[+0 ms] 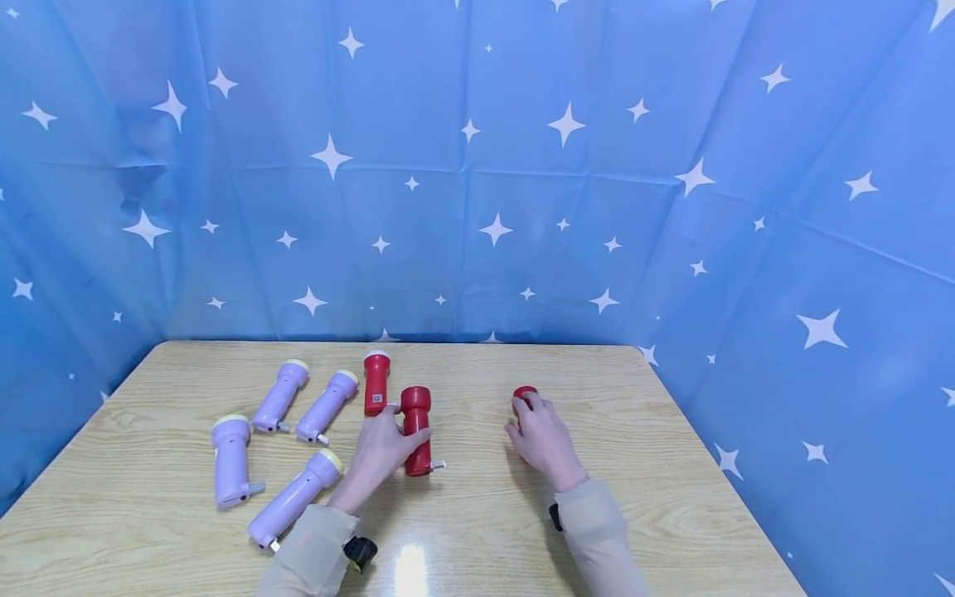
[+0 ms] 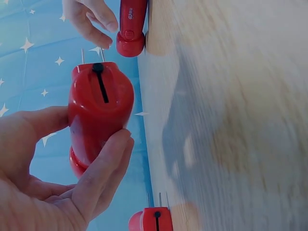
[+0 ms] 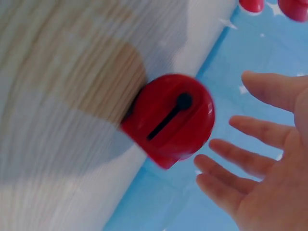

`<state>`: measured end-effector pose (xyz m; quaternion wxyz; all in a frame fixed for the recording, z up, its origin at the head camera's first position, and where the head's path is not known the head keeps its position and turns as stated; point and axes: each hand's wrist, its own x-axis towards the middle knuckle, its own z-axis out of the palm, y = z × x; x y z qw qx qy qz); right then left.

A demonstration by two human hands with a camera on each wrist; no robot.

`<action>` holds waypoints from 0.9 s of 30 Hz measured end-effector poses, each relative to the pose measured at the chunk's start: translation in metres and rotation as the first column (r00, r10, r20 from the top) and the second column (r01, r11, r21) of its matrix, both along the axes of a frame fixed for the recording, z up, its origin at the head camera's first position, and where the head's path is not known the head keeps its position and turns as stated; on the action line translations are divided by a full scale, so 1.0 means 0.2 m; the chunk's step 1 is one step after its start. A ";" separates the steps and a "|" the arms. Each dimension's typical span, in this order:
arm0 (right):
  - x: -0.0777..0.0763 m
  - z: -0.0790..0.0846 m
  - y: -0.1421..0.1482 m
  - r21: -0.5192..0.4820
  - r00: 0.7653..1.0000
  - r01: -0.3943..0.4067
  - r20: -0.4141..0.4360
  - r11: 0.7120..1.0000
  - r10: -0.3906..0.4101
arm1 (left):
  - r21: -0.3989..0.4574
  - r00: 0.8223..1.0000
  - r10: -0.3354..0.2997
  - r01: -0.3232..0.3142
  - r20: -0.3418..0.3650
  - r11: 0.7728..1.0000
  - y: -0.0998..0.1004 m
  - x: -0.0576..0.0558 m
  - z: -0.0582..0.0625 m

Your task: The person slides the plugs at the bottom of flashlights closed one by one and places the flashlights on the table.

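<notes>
My left hand (image 1: 380,452) grips a red flashlight (image 1: 417,435) around its body, thumb on one side and fingers on the other. In the left wrist view this flashlight (image 2: 98,113) is held off the tabletop, its end with a black slider slot and metal prongs facing the camera. My right hand (image 1: 546,444) hovers over another red flashlight (image 1: 524,390), mostly hidden under it in the head view. The right wrist view shows that flashlight (image 3: 175,120) lying on the table, fingers (image 3: 245,156) spread beside it with a gap. A third red flashlight (image 1: 376,385) lies just beyond my left hand.
Several lilac flashlights lie on the left of the wooden table (image 1: 634,531), one lilac flashlight (image 1: 294,500) close beside my left forearm and another lilac flashlight (image 1: 231,464) farther left. A blue curtain (image 1: 462,207) with white stars hangs behind the table's far edge.
</notes>
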<state>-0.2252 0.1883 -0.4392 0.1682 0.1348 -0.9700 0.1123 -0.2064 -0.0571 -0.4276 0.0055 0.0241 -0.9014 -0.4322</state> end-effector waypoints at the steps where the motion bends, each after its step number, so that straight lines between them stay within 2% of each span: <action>1: 0.01 0.00 -0.01 0.003 1.000 -0.011 -0.014 1.000 0.012 | 0.002 1.000 0.003 -0.003 0.002 1.000 0.00 0.00 0.00; 8: 0.04 0.01 -0.09 0.025 0.991 -0.106 -0.079 0.994 0.108 | 0.004 1.000 0.006 -0.006 -0.001 1.000 0.02 -0.02 0.00; 12: 0.06 0.03 -0.14 0.034 0.986 -0.149 -0.068 0.988 0.151 | 0.007 1.000 0.017 -0.017 0.005 1.000 0.03 -0.03 0.01; 17: 0.10 0.06 -0.20 0.051 0.979 -0.194 -0.048 0.980 0.197 | 0.005 1.000 0.018 -0.017 -0.025 1.000 0.04 -0.04 0.02; 27: 0.13 0.05 -0.27 0.080 0.955 -0.286 -0.054 0.955 0.291 | 0.026 0.999 0.036 -0.035 -0.031 0.999 0.05 -0.04 0.02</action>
